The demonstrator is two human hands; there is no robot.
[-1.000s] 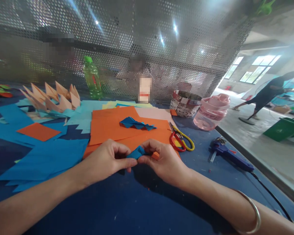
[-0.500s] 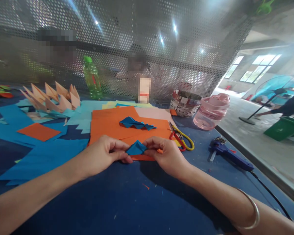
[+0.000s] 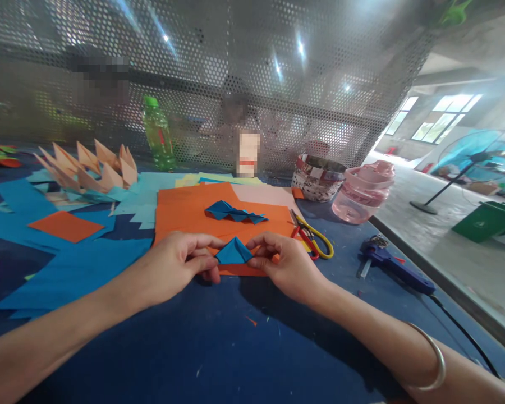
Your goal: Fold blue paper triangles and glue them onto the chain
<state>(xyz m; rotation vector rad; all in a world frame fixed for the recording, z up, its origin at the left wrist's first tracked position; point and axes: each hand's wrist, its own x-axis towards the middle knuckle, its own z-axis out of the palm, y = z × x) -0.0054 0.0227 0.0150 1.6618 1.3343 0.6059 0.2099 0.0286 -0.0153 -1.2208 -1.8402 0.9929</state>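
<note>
A small folded piece of blue paper [image 3: 234,251], shaped like a low triangle with its peak up, is pinched at both ends. My left hand [image 3: 185,255] grips its left corner between thumb and fingers. The right corner is held the same way by my right hand [image 3: 280,257], a bangle on that wrist. Beneath them lies a stack of orange paper sheets [image 3: 180,210]. Just beyond the hands, a row of folded blue paper pieces [image 3: 235,212] rests on the orange sheets.
Scissors [image 3: 315,235] and a glue gun [image 3: 398,266] lie to the right. Behind them stand a pink bottle [image 3: 362,193] and a round container [image 3: 317,182]. Blue sheets [image 3: 79,275], a peach folded-paper ring [image 3: 88,168] and a green bottle [image 3: 157,134] are at the left.
The blue folded paper has tilted, so its front face now shows broader and flatter with a taller peak. My left fingers have shifted slightly on its corner; the right hand has barely moved.
</note>
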